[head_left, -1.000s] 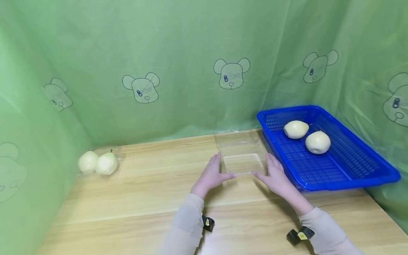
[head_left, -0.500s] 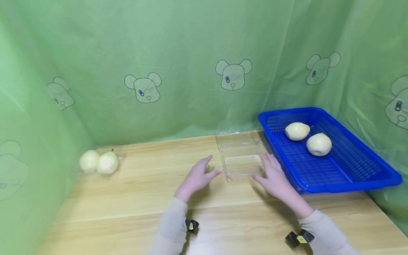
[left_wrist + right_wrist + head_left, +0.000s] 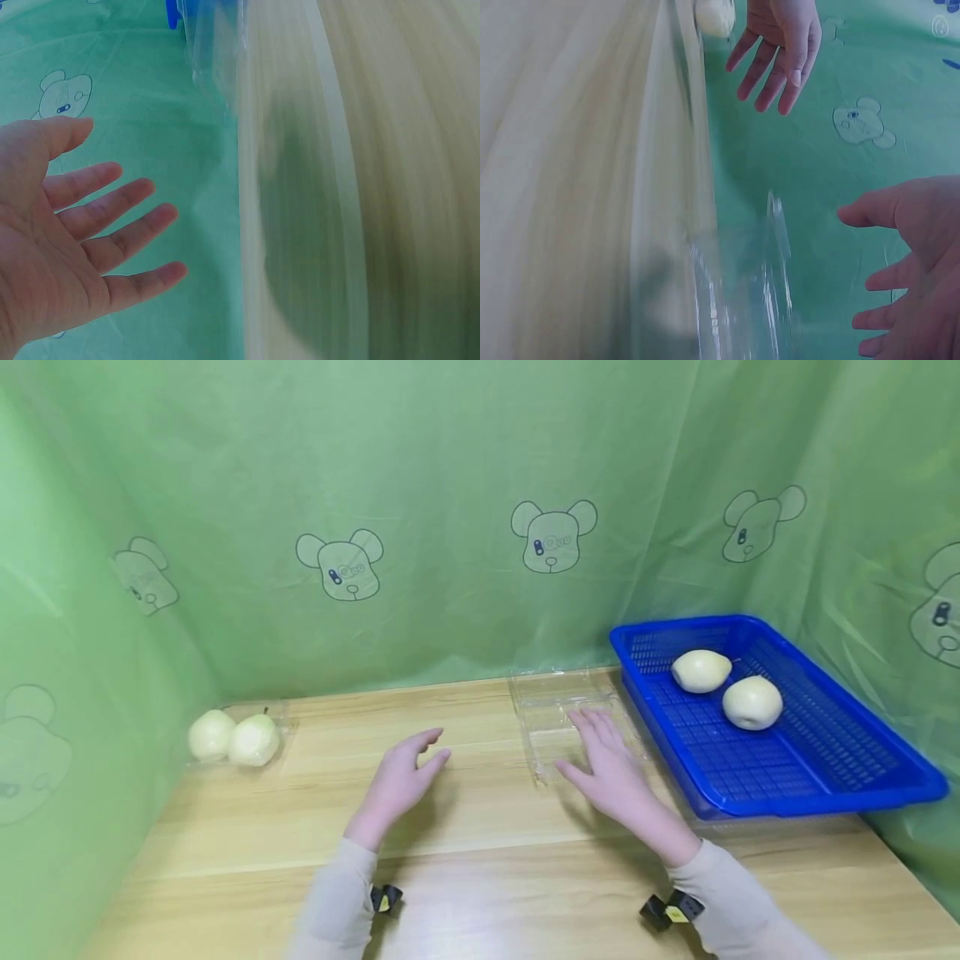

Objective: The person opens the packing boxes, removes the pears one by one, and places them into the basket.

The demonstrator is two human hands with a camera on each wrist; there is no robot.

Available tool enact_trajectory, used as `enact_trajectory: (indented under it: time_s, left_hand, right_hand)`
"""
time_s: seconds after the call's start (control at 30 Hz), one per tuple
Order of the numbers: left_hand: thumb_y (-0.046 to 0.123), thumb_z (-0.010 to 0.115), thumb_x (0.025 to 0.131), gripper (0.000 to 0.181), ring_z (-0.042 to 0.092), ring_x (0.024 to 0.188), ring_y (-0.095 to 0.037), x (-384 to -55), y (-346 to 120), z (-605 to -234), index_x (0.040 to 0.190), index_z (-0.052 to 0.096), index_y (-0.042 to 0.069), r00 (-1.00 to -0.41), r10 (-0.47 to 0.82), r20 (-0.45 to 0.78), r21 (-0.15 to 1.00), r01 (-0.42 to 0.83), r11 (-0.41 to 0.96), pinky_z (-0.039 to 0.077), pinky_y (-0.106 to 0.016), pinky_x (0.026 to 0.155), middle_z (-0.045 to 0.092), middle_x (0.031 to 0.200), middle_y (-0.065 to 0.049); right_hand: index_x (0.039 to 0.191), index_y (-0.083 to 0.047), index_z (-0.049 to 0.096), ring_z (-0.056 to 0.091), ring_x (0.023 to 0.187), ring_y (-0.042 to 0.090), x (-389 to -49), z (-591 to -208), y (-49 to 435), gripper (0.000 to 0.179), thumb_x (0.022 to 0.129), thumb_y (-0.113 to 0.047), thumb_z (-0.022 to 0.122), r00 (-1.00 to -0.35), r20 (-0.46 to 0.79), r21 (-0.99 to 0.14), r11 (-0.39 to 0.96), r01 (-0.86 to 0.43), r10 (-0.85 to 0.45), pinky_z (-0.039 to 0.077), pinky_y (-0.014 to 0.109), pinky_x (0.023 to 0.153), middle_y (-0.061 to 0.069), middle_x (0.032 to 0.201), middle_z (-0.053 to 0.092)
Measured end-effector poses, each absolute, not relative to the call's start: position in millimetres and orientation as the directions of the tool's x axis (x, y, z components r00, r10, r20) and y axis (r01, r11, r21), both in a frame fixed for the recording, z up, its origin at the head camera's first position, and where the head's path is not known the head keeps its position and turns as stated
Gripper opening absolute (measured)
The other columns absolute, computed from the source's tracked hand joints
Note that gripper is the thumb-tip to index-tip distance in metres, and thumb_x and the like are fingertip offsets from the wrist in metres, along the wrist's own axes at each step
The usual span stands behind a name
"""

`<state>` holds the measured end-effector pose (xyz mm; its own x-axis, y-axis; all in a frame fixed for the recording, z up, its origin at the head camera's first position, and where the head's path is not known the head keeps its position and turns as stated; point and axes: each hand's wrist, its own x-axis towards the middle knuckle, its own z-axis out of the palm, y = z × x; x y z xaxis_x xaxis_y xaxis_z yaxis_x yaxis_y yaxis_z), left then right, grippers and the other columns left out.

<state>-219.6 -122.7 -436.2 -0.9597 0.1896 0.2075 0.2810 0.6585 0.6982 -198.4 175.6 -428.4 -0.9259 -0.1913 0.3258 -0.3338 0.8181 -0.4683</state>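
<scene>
- The left hand (image 3: 393, 783) is in the air above the worktop (image 3: 480, 877), between the two clear containers, its fingers spread and relaxed.
- The right hand (image 3: 611, 772) hovers over the right part of the near clear container (image 3: 546, 714), fingers extended, thumb apart; the right wrist view shows a gap between them.
- That container, in two sections one behind the other, lies by the worktop's far edge, just left of the blue basket (image 3: 731, 802).
- The basket stands at the far right corner, holding a left pear (image 3: 701, 671) and a right pear (image 3: 752, 702) close together.
- At the far left corner, a second clear container (image 3: 282, 718) holds two more pears (image 3: 253, 741), side by side.
- Beyond the far edge hangs a green curtain (image 3: 442, 527) printed with animal heads.
- Both sleeves (image 3: 333, 893) are pale; a black device (image 3: 386, 898) sits at each wrist.
</scene>
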Motion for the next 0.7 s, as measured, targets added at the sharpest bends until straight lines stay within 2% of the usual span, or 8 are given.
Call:
enact_trajectory:
  time_s: [0.17, 0.43, 0.57, 0.7]
  left_hand:
    - [0.034, 0.056, 0.098, 0.044, 0.061, 0.12, -0.03, -215, -146, -430, 0.135, 0.058, 0.01, -0.96, 0.127, 0.251, 0.673, 0.267, 0.69, 0.052, -0.049, 0.1, 0.063, 0.134, -0.01]
    - [0.03, 0.056, 0.097, 0.034, 0.069, 0.103, -0.028, -210, -187, -421, 0.123, 0.066, 0.01, -0.922, -0.011, 0.386, 0.603, 0.243, 0.76, 0.058, -0.045, 0.085, 0.073, 0.113, -0.01]
    - [0.032, 0.055, 0.098, 0.035, 0.07, 0.098, -0.028, -207, -208, -414, 0.122, 0.066, 0.01, -0.912, -0.047, 0.407, 0.575, 0.216, 0.789, 0.058, -0.045, 0.08, 0.074, 0.11, -0.011]
    - [0.035, 0.051, 0.099, 0.04, 0.069, 0.1, -0.032, -206, -229, -409, 0.126, 0.064, 0.007, -0.922, -0.069, 0.381, 0.57, 0.175, 0.803, 0.056, -0.048, 0.083, 0.072, 0.113, -0.015]
  right_hand:
    - [0.149, -0.001, 0.032, 0.026, 0.143, 0.046, -203, -426, 152, 0.071, 0.092, -0.026, 0.065, -0.912, 0.337, -0.533, 0.752, -0.388, -0.232, 0.022, 0.064, 0.117, 0.025, 0.154, 0.032]
    - [0.143, -0.01, 0.046, 0.054, 0.128, 0.032, -208, -432, 110, 0.055, 0.093, -0.026, 0.063, -0.843, 0.432, -0.562, 0.635, -0.53, -0.321, 0.042, 0.053, 0.11, 0.013, 0.137, 0.058]
    - [0.139, -0.01, 0.051, 0.055, 0.127, 0.028, -210, -433, 85, 0.049, 0.094, -0.026, 0.062, -0.813, 0.431, -0.563, 0.587, -0.581, -0.392, 0.043, 0.047, 0.111, 0.01, 0.135, 0.06]
    - [0.138, -0.008, 0.052, 0.053, 0.13, 0.026, -210, -433, 56, 0.048, 0.095, -0.027, 0.06, -0.789, 0.398, -0.568, 0.549, -0.613, -0.469, 0.042, 0.044, 0.112, 0.009, 0.138, 0.058]
